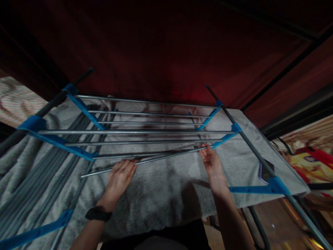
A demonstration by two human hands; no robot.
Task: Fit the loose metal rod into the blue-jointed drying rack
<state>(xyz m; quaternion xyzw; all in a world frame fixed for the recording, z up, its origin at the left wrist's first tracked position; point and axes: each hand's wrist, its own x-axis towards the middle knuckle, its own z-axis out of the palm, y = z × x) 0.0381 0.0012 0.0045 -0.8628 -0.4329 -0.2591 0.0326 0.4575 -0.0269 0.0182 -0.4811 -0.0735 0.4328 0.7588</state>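
A loose metal rod (166,157) lies slanted across a grey towel (161,194). My left hand (118,180) grips it near its left part, fingers curled over it; a black watch (98,214) is on that wrist. My right hand (212,160) pinches the rod's right end at a blue plastic connector (221,140). Beyond the hands stands a rack shelf (135,132) of several parallel metal rods held in blue side brackets.
Dark frame poles (260,158) run along the right side with another blue joint (277,185). A bundle of grey rods (41,180) lies on the towel at the left. A dark red wall stands behind. Colourful fabric (312,166) lies at the right.
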